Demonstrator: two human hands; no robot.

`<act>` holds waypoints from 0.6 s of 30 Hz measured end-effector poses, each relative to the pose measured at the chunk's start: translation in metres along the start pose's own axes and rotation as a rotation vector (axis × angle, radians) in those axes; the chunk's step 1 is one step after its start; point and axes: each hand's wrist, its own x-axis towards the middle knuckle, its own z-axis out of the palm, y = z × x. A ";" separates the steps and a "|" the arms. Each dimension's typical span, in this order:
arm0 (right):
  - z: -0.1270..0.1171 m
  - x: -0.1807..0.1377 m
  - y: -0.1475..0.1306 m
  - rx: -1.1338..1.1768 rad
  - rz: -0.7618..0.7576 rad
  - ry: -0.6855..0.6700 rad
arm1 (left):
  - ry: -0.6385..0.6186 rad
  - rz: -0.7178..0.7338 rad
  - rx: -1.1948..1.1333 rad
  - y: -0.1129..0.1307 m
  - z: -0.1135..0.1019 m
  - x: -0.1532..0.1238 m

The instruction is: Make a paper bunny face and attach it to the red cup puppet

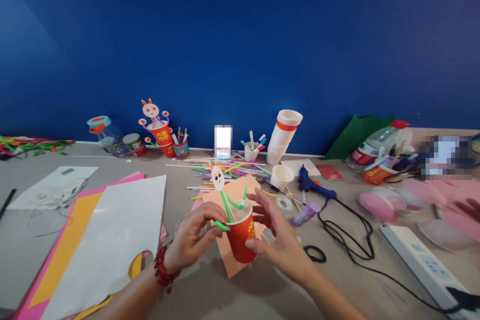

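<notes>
A red paper cup [240, 240] with yellow markings is held upright in front of me. Out of its opening rise bent green pipe cleaners [226, 204], topped by a white paper rabbit head [217, 178] with dark eyes. My left hand [197, 235], with a red bead bracelet at the wrist, is closed at the cup's left rim, thumb and forefinger around a short green pipe cleaner end. My right hand [277, 235] curves round the cup's right side, thumb on the front and fingers partly hidden behind. Beneath lies orange paper [228, 262].
A finished-looking rabbit cup [163, 135] stands at the back. Colored sticks [198, 165], stacked paper cups [283, 135] and a blue glue gun [313, 184] lie beyond. White paper [112, 225] is left; a power strip [420, 255] and another person's hand [468, 207] are right.
</notes>
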 end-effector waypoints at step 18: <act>0.025 -0.001 0.017 0.468 0.131 0.023 | -0.041 -0.034 -0.090 -0.007 0.005 0.004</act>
